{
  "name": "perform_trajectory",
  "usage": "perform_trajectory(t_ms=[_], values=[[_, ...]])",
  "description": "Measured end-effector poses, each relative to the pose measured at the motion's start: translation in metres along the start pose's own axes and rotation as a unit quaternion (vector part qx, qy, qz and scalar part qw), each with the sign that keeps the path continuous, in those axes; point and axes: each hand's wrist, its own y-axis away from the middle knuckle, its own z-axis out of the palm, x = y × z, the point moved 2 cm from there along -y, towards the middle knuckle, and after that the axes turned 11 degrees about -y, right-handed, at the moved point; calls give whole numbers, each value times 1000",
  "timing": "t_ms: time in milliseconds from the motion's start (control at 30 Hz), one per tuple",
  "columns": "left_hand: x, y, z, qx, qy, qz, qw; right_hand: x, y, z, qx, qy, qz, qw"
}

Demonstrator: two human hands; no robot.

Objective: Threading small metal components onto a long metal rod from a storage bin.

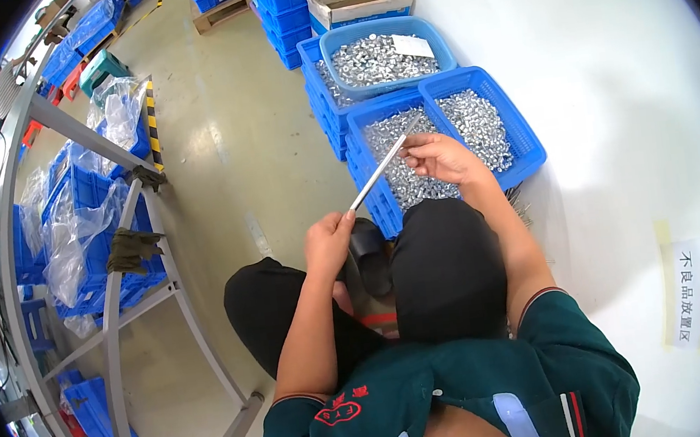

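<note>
A thin straight silver metal rod (378, 172) slants up and to the right in front of my knees. My left hand (329, 242) is closed around its lower end, with thumb and fingers pressed together. Near the upper end of the rod, my right hand (444, 159) has its fingers curled in a pinch. Whatever small thing sits in that pinch is too small to make out. Right below this hand lies a blue basket (383, 212) filled with small silver metal parts (415, 188). The rod's far tip shows against these parts.
Another blue basket (521, 136) of small metal parts adjoins on the right. Behind stands a light-blue tub (334, 62) of larger metal pieces, with a carton (319, 8) beyond. A white wall (599, 150) bounds the right. A grey metal frame (181, 313) stands left.
</note>
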Motion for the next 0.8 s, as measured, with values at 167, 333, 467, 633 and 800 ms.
perform_trajectory(t_ms=[167, 333, 467, 633, 800], values=[[-2, -2, 1, -3, -3, 15, 1000, -10, -2, -29, 55, -88, -84, 991], [1, 1, -2, -28, -5, 8, 1000, -15, -4, -36, 88, -183, -82, 976], [2, 3, -2, -26, -3, 16, 1000, -18, -4, -37, 66, -241, -78, 965], [0, 2, 0, -28, -5, 14, 1000, -22, -3, -32, 32, -172, -77, 982], [-2, 2, -1, -20, 9, 8, 1000, -37, 4, -20, 89, 49, -123, 987]])
